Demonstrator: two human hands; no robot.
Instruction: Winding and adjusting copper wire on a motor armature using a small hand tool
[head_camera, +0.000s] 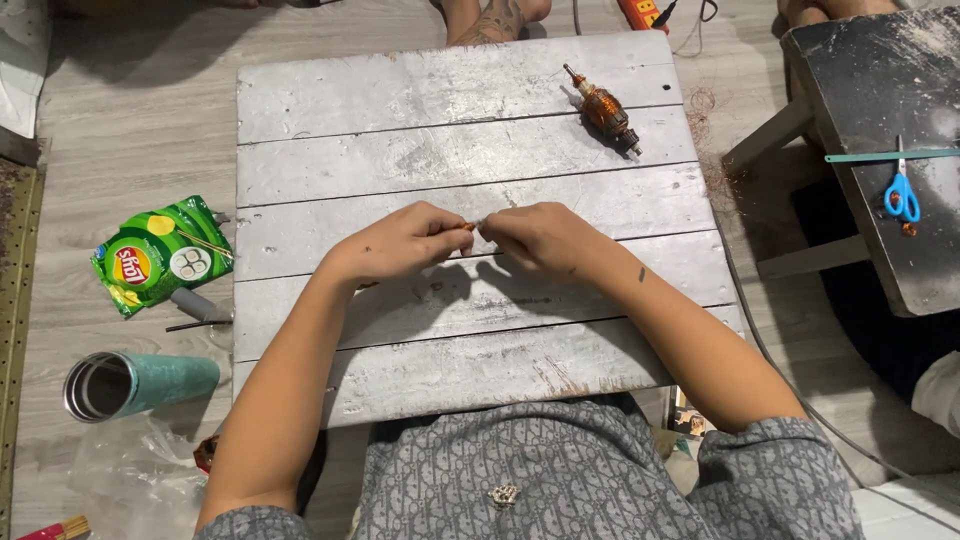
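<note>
Pinching a small copper-coloured piece (468, 227) between both sets of fingertips, we hold it just above the middle of the grey plank table (300, 90); it is too tiny for us to tell exactly what it is. Its long axis seems to run left to right, bridging the gap between the left hand (400, 243) and the right hand (535, 238), and both hands are closed on its ends, knuckles up, equally near. Farther up the table, toward the right, a copper-wound motor armature (606, 110) lies apart from us, its shaft slanting up-left to down-right. Off the table on the floor to the left we see a green snack bag (160, 255) and a teal tumbler (140, 384) on its side; to the right, blue-handled scissors (902, 192) rest on a dark stool (880, 110).
</note>
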